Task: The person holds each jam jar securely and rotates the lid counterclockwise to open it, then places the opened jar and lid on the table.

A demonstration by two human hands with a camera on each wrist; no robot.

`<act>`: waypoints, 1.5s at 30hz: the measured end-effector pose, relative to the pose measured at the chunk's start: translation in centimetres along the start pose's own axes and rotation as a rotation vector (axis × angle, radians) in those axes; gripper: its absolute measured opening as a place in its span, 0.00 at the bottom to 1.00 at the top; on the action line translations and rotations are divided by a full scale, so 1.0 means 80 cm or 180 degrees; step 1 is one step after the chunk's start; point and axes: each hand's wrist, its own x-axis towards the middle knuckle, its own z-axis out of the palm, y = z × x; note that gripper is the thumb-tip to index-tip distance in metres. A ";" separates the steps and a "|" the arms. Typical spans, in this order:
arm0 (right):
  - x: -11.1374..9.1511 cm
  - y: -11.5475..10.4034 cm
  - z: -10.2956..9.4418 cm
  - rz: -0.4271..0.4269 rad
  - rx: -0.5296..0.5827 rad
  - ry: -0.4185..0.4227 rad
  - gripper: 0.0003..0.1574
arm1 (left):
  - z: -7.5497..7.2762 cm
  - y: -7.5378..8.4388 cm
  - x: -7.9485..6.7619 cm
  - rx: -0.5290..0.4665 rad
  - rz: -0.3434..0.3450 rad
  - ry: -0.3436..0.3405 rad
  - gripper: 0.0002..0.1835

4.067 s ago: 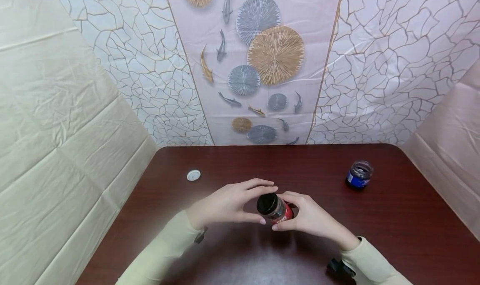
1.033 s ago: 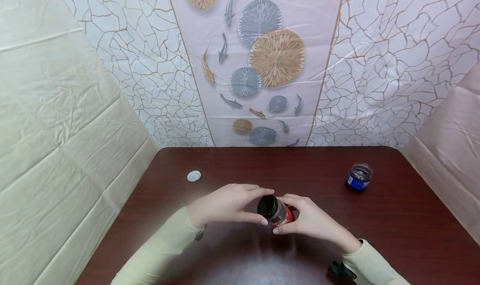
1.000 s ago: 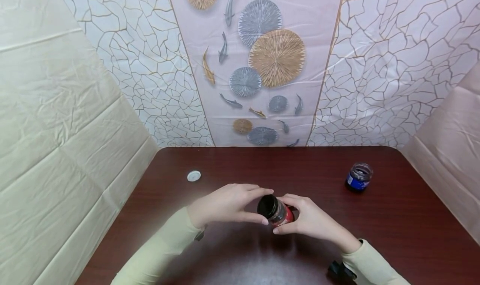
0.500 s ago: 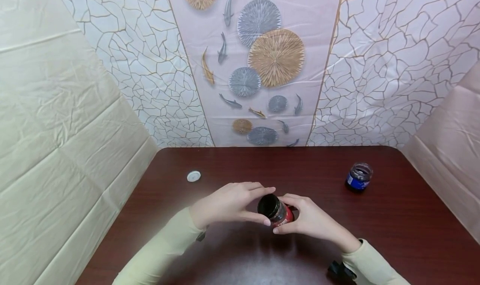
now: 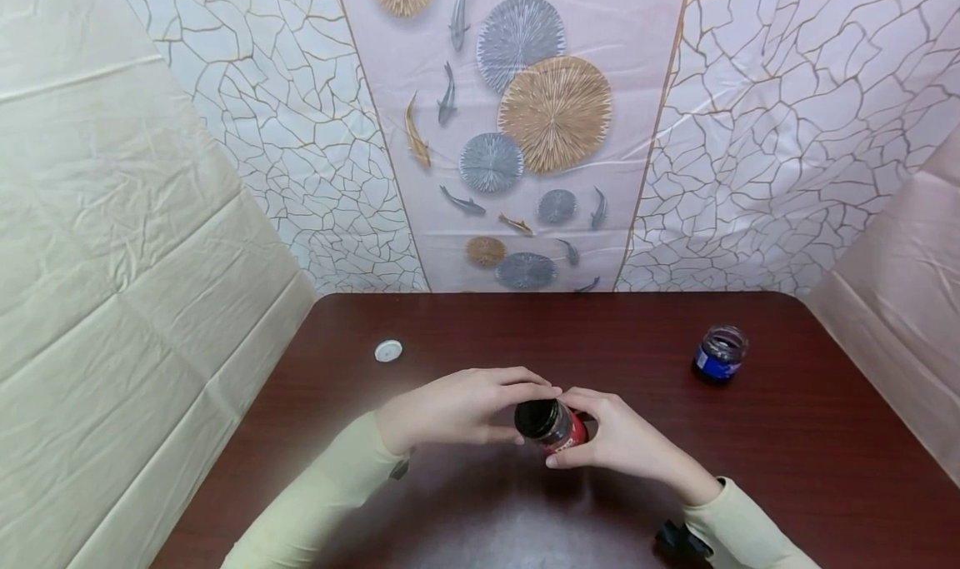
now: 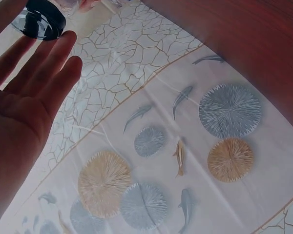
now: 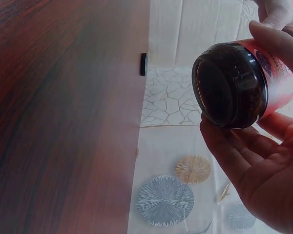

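My right hand (image 5: 626, 437) grips a glass jar (image 5: 576, 436) with a red label, tilted so its black lid (image 5: 536, 417) leans toward the left. Dark contents show through the base of the jar (image 7: 229, 87) in the right wrist view. My left hand (image 5: 453, 409) has its thumb and fingers round the lid, the index finger along the far rim and the thumb at the near side. In the left wrist view the fingertips meet the edge of the shiny black lid (image 6: 41, 20). The jar's far side is hidden by fingers.
An uncovered glass jar (image 5: 718, 359) with a blue label and dark contents stands at the table's right rear. A round lid (image 5: 387, 351), pale side up, lies at the left rear. The dark red-brown table (image 5: 480, 327) ends at a patterned cloth backdrop (image 5: 525, 219).
The left hand has turned slightly about the lid: its index finger moved right over the far rim, its thumb shifted left. The right hand and jar have stayed nearly still.
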 end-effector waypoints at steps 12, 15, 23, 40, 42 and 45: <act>-0.001 0.000 -0.002 0.0156 0.0101 -0.0096 0.36 | -0.004 0.004 0.000 0.0144 -0.0409 -0.0082 0.36; -0.001 0.000 -0.002 0.0165 0.0064 -0.0085 0.37 | -0.004 0.004 -0.001 0.0084 -0.0470 -0.0077 0.36; -0.002 0.001 -0.003 0.0169 0.0042 -0.0065 0.37 | -0.009 0.002 -0.005 -0.0113 -0.0577 -0.0042 0.34; -0.002 0.007 -0.007 0.0251 -0.0004 -0.0019 0.36 | -0.016 -0.006 -0.010 -0.0243 -0.0633 0.0094 0.34; -0.003 0.009 -0.008 0.0271 -0.0018 -0.0008 0.36 | -0.016 -0.006 -0.010 -0.0250 -0.0650 0.0092 0.34; -0.004 0.011 -0.011 0.0298 -0.0044 0.0022 0.36 | -0.015 -0.006 -0.011 -0.0254 -0.0654 0.0113 0.34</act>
